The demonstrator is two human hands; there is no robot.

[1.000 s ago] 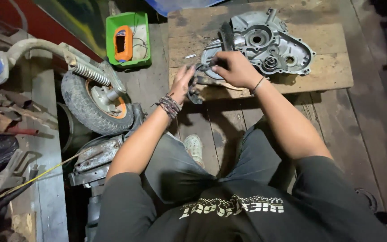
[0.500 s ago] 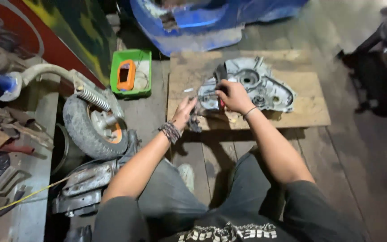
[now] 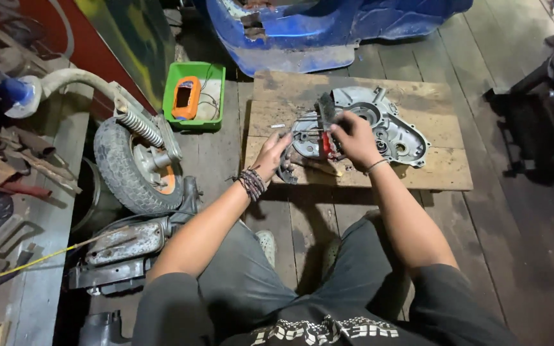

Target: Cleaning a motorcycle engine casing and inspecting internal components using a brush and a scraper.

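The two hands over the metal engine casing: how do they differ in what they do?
The right hand grips a brush with a red handle, bristles on the grey engine casing. The left hand holds no tool; its fingers rest at the casing's left edge. Only the left wrist wears a dark beaded bracelet. Both work above the wooden board.

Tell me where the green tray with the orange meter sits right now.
In the head view, the green tray sits on the floor upper left, just left of the wooden board, between the small wheel and the blue body panel.
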